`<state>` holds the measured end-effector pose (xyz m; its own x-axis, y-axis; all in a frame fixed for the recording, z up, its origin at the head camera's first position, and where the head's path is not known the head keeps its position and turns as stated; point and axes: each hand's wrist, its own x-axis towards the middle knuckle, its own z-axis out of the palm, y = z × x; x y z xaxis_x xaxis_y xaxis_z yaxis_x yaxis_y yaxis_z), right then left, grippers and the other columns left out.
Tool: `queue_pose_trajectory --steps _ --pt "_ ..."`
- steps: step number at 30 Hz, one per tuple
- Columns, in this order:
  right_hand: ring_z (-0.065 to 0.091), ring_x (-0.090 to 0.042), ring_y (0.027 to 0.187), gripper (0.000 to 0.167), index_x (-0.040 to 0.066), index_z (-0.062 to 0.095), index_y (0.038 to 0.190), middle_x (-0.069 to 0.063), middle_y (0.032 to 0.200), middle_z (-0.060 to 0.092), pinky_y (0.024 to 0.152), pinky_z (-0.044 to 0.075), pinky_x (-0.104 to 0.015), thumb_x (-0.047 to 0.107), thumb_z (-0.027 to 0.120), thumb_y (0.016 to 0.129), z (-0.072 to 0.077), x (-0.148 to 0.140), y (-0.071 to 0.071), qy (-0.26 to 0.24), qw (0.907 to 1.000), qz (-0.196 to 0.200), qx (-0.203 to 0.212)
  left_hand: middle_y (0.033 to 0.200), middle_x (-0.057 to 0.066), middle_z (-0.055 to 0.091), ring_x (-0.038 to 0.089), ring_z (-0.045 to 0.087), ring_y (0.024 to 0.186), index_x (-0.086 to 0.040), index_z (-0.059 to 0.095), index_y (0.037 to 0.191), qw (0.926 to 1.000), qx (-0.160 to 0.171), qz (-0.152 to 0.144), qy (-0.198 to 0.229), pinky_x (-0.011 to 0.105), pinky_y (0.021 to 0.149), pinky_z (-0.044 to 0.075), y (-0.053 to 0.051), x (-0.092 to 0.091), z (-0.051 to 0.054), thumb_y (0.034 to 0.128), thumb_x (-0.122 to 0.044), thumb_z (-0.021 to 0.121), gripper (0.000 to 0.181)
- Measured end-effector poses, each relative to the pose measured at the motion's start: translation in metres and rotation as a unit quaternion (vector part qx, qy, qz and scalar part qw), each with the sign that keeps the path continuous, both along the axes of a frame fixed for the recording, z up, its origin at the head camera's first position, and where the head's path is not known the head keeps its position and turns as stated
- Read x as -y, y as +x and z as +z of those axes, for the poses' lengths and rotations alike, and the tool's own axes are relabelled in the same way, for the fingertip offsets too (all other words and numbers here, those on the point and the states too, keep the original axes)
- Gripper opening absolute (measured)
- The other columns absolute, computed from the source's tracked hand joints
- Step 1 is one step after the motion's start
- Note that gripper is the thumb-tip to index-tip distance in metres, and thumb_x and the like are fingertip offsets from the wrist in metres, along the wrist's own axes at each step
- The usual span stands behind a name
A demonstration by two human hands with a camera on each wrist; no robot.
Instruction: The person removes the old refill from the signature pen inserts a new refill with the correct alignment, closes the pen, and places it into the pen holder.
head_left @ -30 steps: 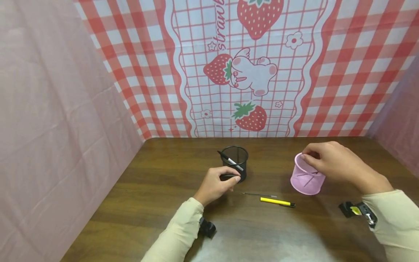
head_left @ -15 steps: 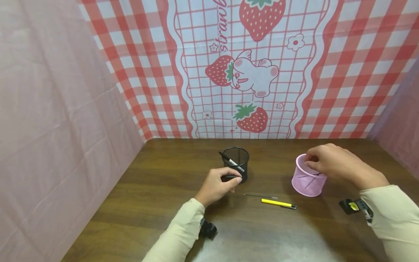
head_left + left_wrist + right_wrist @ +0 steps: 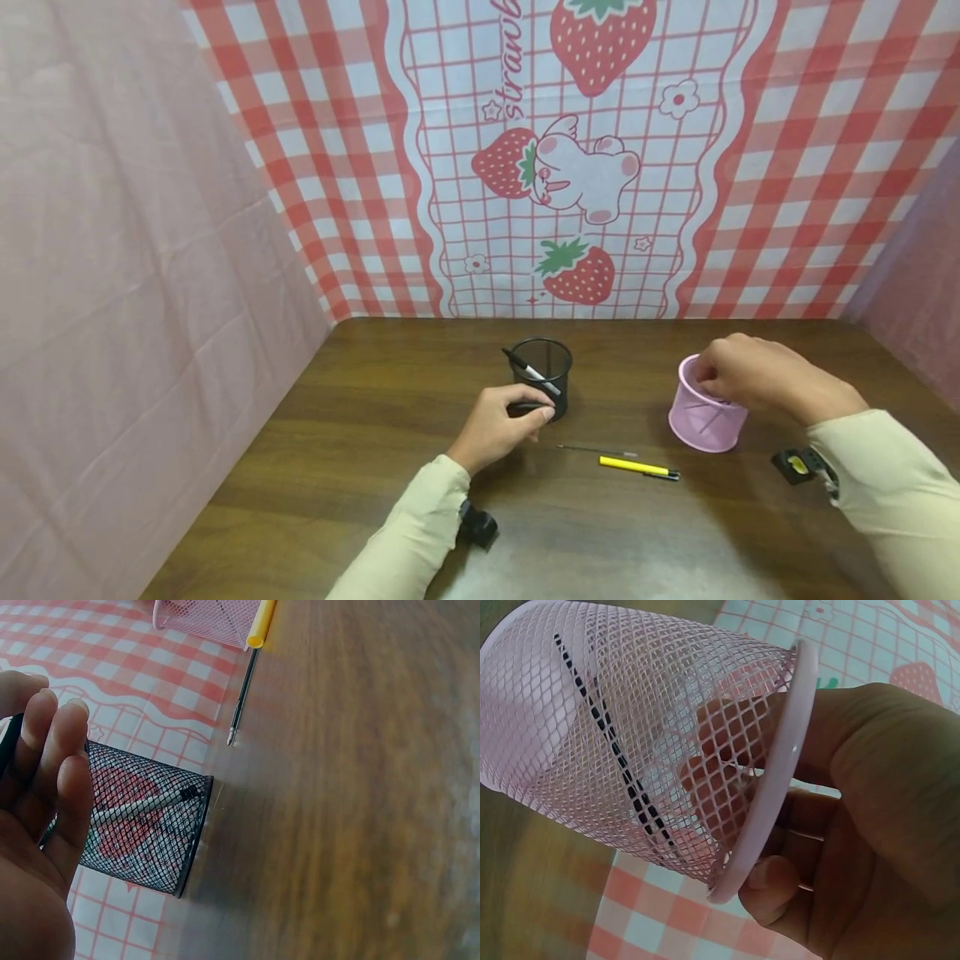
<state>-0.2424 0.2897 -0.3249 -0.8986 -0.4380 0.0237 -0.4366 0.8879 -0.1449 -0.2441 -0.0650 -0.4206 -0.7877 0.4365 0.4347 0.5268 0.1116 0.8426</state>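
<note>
My left hand point(image 3: 498, 425) pinches a short black pen-like piece point(image 3: 527, 406) between thumb and fingers, just in front of a black mesh pen cup point(image 3: 561, 367). A black-and-white pen point(image 3: 534, 372) leans inside that cup. My right hand point(image 3: 765, 375) reaches over the rim of a pink mesh pen cup point(image 3: 686, 421), thumb and a finger inside it. Through the mesh in the right wrist view, these fingers point(image 3: 731, 735) stand a little apart, with nothing seen between them. Thin dark sticks point(image 3: 622, 765) lean inside the pink cup, beside the fingers.
On the wooden table point(image 3: 600, 533), between the cups, lie a thin pen refill point(image 3: 592, 451) with a metal tip and a yellow pen barrel point(image 3: 633, 465) with a black clip. A checked strawberry cloth point(image 3: 360, 208) hangs behind, and a plain pink cloth point(image 3: 150, 250) at the left.
My right hand has moved from the pink cup's rim downward, deeper into the cup. The left hand keeps its pinch on the black piece and has barely moved.
</note>
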Motion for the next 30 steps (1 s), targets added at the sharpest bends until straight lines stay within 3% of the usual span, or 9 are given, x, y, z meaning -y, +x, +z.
queue_pose_trajectory --steps 8,19,26,30 --pt "0.044 -0.012 0.056 0.023 0.025 0.062 0.065 0.008 0.062 0.051 0.047 0.035 -0.030 0.007 0.071 0.079 -0.002 0.004 -0.006 0.022 0.9996 -0.004 0.015 0.073 0.013 0.068 0.012 0.065 0.057 -0.006 0.074 0.101 1.0000 0.002 -0.002 0.003 0.028 0.053 0.056 -0.001 0.001 -0.001 0.0932 -0.015 0.073 0.012" --pt "0.045 -0.015 0.057 0.023 0.022 0.062 0.064 0.006 0.063 0.053 0.047 0.038 -0.031 0.002 0.066 0.075 -0.009 0.007 -0.010 0.028 0.9995 -0.010 0.014 0.071 0.015 0.067 0.013 0.064 0.058 -0.006 0.074 0.101 0.9998 0.013 0.001 0.015 0.027 0.053 0.055 -0.001 0.003 -0.002 0.0934 -0.015 0.073 0.013" --pt "0.046 -0.015 0.056 0.025 0.022 0.061 0.063 0.006 0.063 0.054 0.047 0.039 -0.033 0.000 0.064 0.074 -0.007 0.009 -0.012 0.047 0.9987 -0.007 0.020 0.067 0.006 0.066 0.014 0.064 0.056 -0.004 0.074 0.101 0.9995 0.017 0.003 0.025 0.028 0.052 0.054 -0.002 0.002 -0.002 0.0929 -0.014 0.073 0.012" --pt "0.046 -0.016 0.057 0.023 0.020 0.060 0.065 0.004 0.065 0.055 0.047 0.041 -0.035 -0.001 0.064 0.074 -0.006 0.009 -0.011 0.064 0.9978 -0.006 0.019 0.068 0.011 0.066 0.015 0.063 0.057 -0.001 0.073 0.102 0.9994 0.026 0.006 0.023 0.033 0.054 0.056 0.001 0.002 0.002 0.0929 -0.010 0.072 0.013"
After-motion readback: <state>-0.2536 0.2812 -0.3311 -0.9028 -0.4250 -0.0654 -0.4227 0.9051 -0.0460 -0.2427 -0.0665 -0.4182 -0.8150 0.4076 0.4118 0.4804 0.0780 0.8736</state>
